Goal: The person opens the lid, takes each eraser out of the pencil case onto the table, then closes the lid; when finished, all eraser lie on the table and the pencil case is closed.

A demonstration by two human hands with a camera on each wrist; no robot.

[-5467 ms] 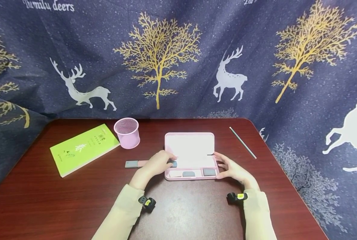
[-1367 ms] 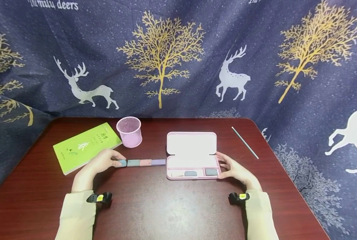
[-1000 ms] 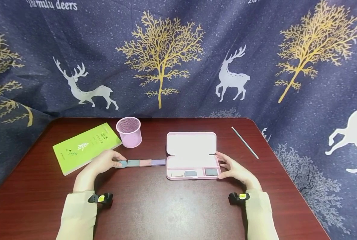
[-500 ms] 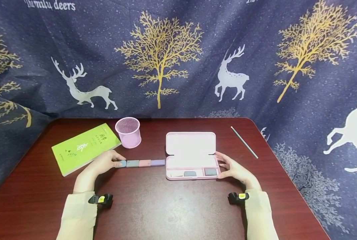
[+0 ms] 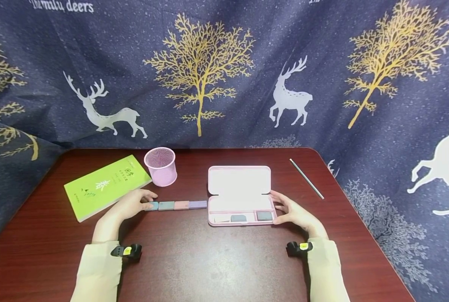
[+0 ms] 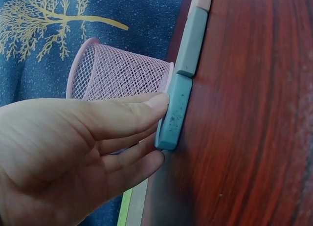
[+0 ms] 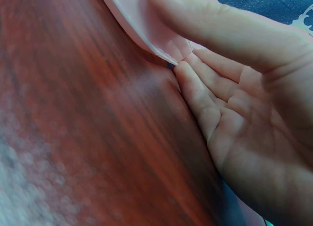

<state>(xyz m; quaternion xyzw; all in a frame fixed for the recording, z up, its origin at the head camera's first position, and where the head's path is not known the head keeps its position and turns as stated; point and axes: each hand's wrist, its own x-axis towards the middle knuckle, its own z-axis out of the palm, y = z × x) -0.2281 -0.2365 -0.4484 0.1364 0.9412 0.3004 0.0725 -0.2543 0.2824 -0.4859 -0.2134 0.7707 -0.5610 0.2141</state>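
Observation:
A row of small blocks runs left from the pink case (image 5: 239, 224): purple (image 5: 197, 204), pink (image 5: 181, 205), grey-green (image 5: 166, 206) and a teal one (image 5: 154, 206) at the left end. My left hand (image 5: 128, 205) pinches the teal block (image 6: 176, 113) between thumb and fingers, and its end touches the grey-green block (image 6: 193, 42). The case lies with its lid raised, holding a pale piece (image 5: 221, 218) and two grey blocks, one (image 5: 238, 218) in the middle and one (image 5: 264, 215) at the right. My right hand (image 5: 294, 213) grips the case's right end.
A green book (image 5: 107, 186) lies at the left, behind my left hand. Beside it stands a pink mesh cup (image 5: 163, 174). A thin pencil-like stick (image 5: 306, 179) lies at the back right. A dark patterned cloth (image 5: 224, 105) hangs behind the table.
Since the earliest frame, my left hand has moved left from the case to the row's left end, where the teal block now lies. My right hand has stayed on the case.

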